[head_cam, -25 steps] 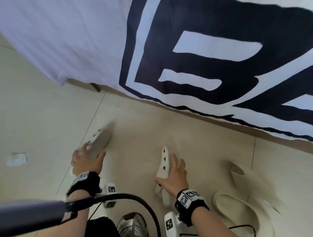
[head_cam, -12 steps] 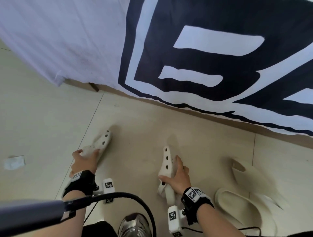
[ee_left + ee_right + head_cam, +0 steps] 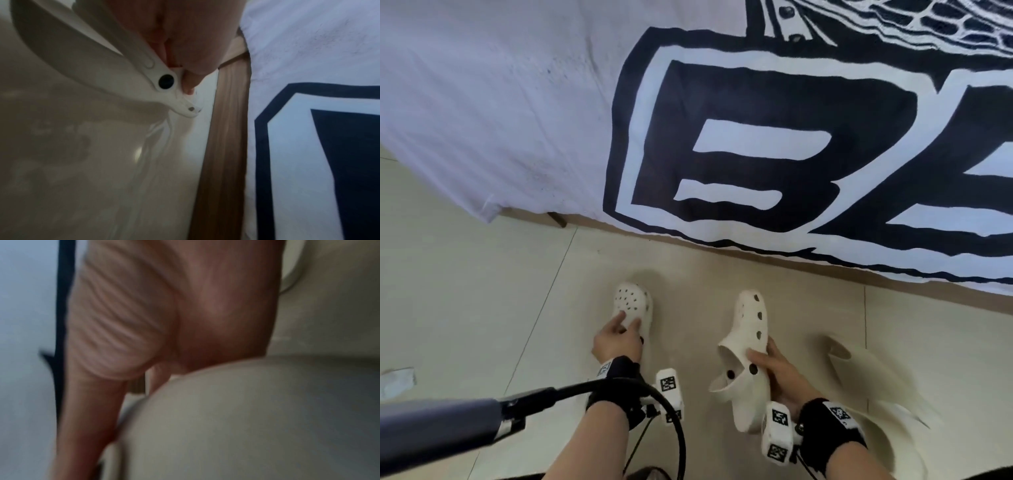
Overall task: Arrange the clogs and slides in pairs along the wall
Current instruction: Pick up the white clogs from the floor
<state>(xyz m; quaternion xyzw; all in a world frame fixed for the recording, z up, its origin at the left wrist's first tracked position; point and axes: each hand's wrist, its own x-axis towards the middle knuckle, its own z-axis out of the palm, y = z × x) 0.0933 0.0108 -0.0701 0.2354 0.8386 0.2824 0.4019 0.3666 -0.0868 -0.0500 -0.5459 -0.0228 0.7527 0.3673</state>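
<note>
Blurring hides the slides (image 3: 866, 383) at your right. Your left hand (image 3: 618, 339) grips one clog (image 3: 631, 303); your right hand (image 3: 779, 373) grips the tilted clog (image 3: 748, 342) near the banner (image 3: 756, 137).

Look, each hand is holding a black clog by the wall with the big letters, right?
Not black. The head view shows both clogs are white: the left hand holds one clog, the right hand the other clog, near the lettered wall.
</note>
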